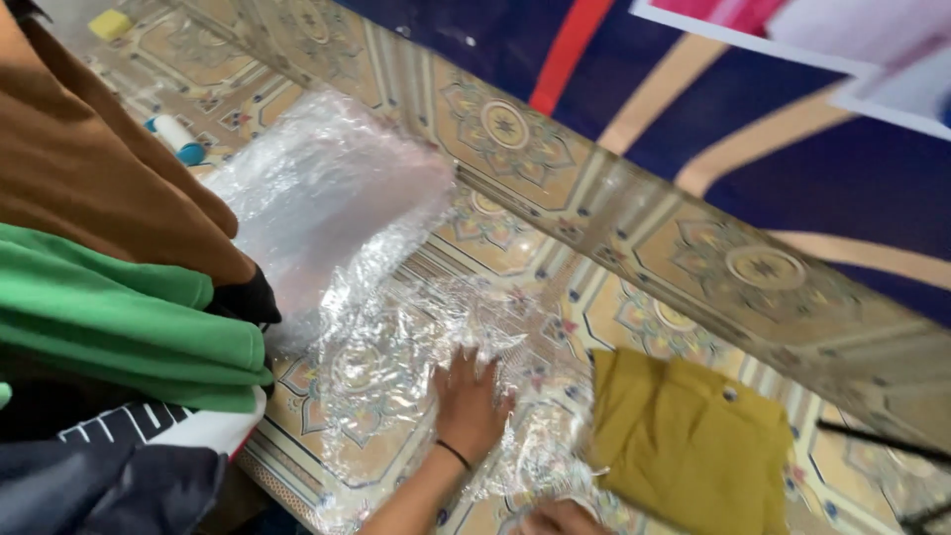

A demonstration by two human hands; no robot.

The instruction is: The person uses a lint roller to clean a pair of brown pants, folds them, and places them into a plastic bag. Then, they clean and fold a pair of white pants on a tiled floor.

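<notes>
My left hand (pixel 468 404), with a black band on its wrist, lies flat with fingers spread on a crinkled clear plastic sheet (pixel 381 357) spread over the patterned floor. The far part of the plastic (pixel 327 193) bulges upward. Only the top of my right hand (pixel 560 518) shows at the bottom edge, on the plastic's near edge beside a folded mustard-yellow garment (pixel 693 446). Its fingers are cut off by the frame.
A stack of folded clothes fills the left side: brown (pixel 89 168), green (pixel 129 317), black-and-white (pixel 149 431). A white and blue tube (pixel 176 135) and a yellow block (pixel 109 24) lie far left. A patterned raised ledge (pixel 614 208) borders a blue striped surface (pixel 792 168).
</notes>
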